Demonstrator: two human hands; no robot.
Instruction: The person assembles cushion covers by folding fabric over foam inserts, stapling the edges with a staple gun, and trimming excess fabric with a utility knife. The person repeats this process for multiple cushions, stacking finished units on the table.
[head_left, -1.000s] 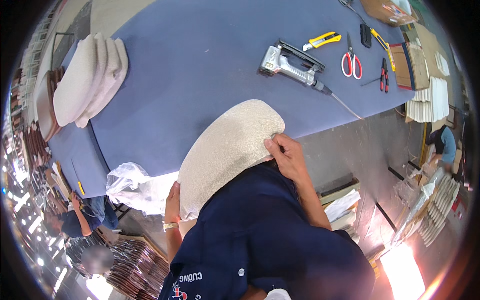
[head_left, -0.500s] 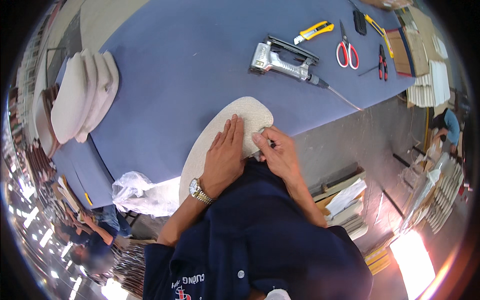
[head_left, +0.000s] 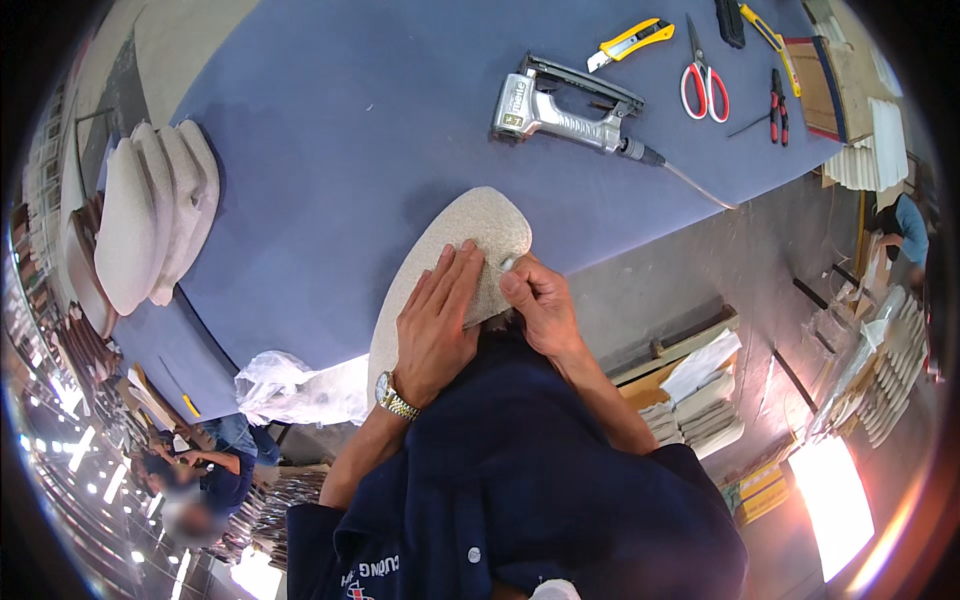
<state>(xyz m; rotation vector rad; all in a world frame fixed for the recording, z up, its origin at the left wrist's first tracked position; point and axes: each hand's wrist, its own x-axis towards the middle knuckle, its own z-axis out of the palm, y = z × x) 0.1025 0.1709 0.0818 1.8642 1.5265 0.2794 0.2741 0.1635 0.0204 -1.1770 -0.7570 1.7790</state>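
A beige fabric-covered pad (head_left: 482,213), long and rounded at its far end, lies at the table's near edge, close against my body. My left hand (head_left: 437,315) rests flat on top of it, fingers stretched out. At the pad's right edge my right hand (head_left: 541,306) is closed, thumb pressed against the curled fingers. A small pale bit shows at those fingertips; what it is, and what else the fingers hold, cannot be made out. Beyond the pad lies a silver staple gun (head_left: 572,122) with a hose attached.
On the blue table (head_left: 330,140) lie a yellow utility knife (head_left: 637,42), red-handled scissors (head_left: 706,88), and red-and-black pliers (head_left: 777,110). Several beige pads (head_left: 160,210) stand at the left. Clear plastic (head_left: 275,388) sits at the near edge. Other people are at far left and right.
My right hand has shifted slightly on the pad's right edge, and a pale bit now shows at its fingertips. My left hand stays flat on the pad. The view has shifted a little.
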